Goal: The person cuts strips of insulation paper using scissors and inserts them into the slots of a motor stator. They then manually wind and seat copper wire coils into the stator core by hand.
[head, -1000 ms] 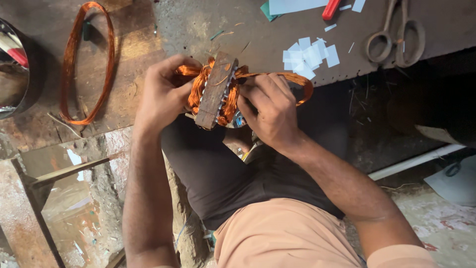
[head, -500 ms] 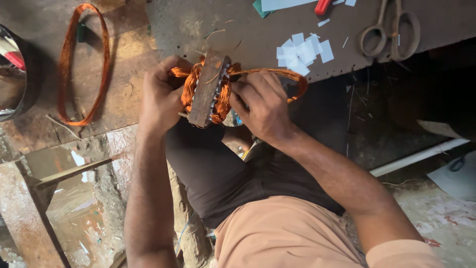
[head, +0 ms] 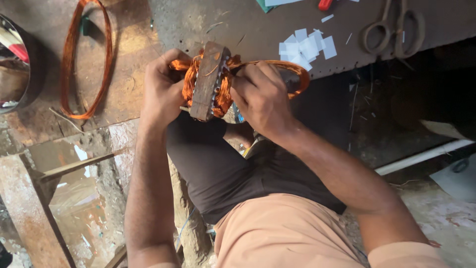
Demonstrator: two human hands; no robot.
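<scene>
Copper windings bulge from the rusty stator core (head: 209,82) that you hold upright just above the middle of the frame, at the near edge of the table (head: 208,25). Your left hand (head: 161,87) is clenched around the core's left side, fingers wrapped into the coils. Your right hand (head: 260,97) pinches the copper wire loop (head: 292,74) where it leaves the core, fingers closed on it. That loop arcs right, just beside the white paper slips (head: 307,47). Scissors (head: 391,30) lie at the upper right, and a spare wire coil (head: 84,57) lies at the upper left. Pulling too hard could scrape the wire's coating on the slot edges or kink it, and a loosened left grip could let the core twist and tangle the loop.
</scene>
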